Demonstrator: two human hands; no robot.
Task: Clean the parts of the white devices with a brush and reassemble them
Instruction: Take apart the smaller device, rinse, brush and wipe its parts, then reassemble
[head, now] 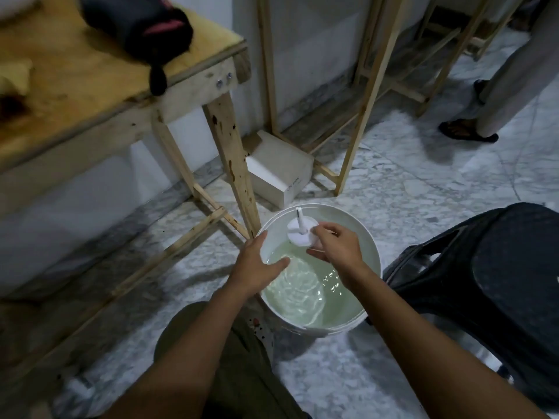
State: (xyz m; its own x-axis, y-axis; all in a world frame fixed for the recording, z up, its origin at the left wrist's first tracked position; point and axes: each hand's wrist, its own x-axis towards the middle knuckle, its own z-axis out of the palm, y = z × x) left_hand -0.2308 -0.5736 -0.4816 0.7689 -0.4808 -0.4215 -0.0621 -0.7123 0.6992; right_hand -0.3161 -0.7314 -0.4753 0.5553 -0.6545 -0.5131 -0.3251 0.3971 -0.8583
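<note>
— What is being held, and how many?

— One white part (pixel 300 230): a round disc with a thin post standing up from its middle. It sits above the water at the far side of one white bucket (pixel 367 309), clear of the surface.

— Which hand has it?

— The right hand (pixel 335 246). Its fingers (pixel 325 227) pinch the disc's near edge, thumb under and the rest curled over the top.

— And the other hand?

— The left hand (pixel 257 266) holds nothing. Its fingers are spread wide and flat, with the thumb reaching over the bucket's left rim; whether the thumb touches the water I cannot tell.

— What is in the bucket?

— Rippling, pale greenish water (pixel 298 287), about half full. No second part shows in it.

— Around the bucket?

— It stands on a marble floor (pixel 408 189). One dark plastic stool (pixel 496 267) is just beside it on the right. One white box (pixel 279 173) lies beyond it, against the leg of one wooden desk (pixel 127 95). One black bag (pixel 142 28) lies on the desk top, hanging over its edge. Farther right, one other person's legs (pixel 511 74) stand in sandals.
</note>
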